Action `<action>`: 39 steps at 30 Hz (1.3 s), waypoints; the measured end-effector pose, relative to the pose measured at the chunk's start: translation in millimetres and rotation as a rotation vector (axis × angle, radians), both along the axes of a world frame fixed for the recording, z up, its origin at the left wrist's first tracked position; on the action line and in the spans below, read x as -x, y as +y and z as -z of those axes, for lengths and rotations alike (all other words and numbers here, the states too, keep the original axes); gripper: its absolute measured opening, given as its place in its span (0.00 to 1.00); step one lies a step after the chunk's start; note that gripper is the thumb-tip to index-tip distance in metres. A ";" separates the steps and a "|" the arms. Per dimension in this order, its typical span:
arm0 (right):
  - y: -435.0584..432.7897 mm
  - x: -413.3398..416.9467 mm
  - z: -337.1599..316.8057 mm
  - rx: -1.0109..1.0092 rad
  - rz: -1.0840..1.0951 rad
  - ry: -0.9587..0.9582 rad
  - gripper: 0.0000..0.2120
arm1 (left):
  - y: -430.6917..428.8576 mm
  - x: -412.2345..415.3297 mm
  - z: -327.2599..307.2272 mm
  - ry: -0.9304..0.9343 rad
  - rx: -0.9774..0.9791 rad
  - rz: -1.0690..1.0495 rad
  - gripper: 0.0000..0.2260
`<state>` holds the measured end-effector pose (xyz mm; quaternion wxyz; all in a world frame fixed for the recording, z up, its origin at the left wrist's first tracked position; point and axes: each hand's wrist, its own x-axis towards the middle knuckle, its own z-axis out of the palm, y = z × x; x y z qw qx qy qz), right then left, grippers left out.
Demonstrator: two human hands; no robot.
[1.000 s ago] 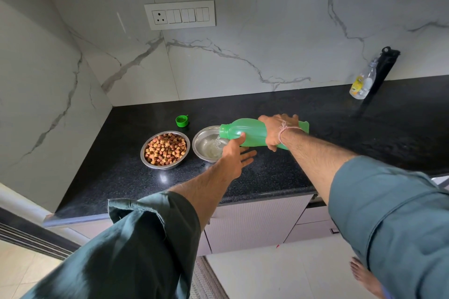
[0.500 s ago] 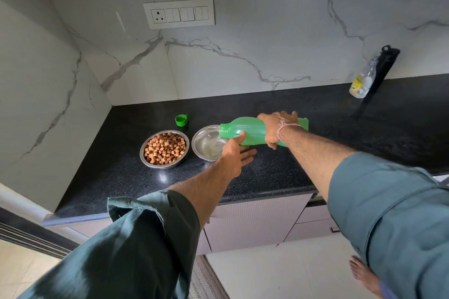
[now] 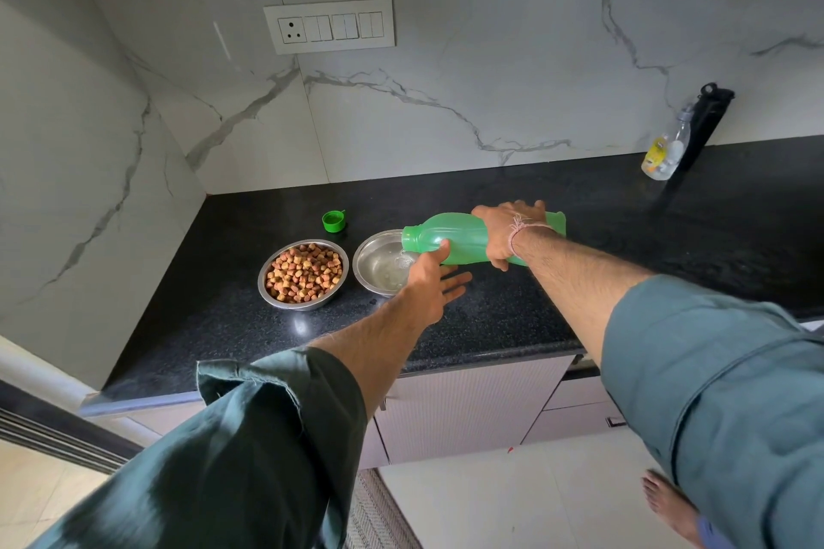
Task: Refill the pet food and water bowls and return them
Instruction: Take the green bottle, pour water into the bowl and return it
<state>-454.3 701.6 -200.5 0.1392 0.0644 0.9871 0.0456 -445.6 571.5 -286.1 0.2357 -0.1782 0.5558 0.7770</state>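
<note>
From the head camera, the green bottle (image 3: 463,236) lies almost level above the counter (image 3: 512,316), well in from the front edge. Its open neck is over the near rim of the steel water bowl (image 3: 372,265), where a thin stream of water is landing.

The right hand (image 3: 504,227) is wrapped over the bottle's rear half, fingers curled round it, with the base sticking out past the wrist. The left hand (image 3: 428,281) sits under the shoulder of the bottle. Its thumb touches the plastic and its fingers are spread straight, so it props rather than grips.

The bottle looks like thin, light plastic that would give if squeezed. I judge its weight shifts toward the neck as the water runs, so the mid-body grip with a prop near the neck suits it.

The food bowl (image 3: 307,304), heaped with kibble, stands just left of the water bowl. The green cap (image 3: 333,221) lies behind them, toward the back wall.

The filled water bowl will probably be slippery and slosh, so it is best lifted level by its rim.
</note>
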 end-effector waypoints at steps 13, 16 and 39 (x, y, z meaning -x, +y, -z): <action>-5.4 4.4 -0.4 -0.002 -0.002 0.009 0.46 | -5.5 5.1 0.1 0.002 0.003 -0.005 0.20; -6.5 5.4 -0.9 0.001 -0.002 0.010 0.46 | -7.0 6.6 0.1 0.005 -0.001 -0.010 0.20; -16.4 7.9 -3.3 -0.031 -0.006 0.007 0.44 | -15.3 9.5 0.0 0.002 0.001 -0.004 0.19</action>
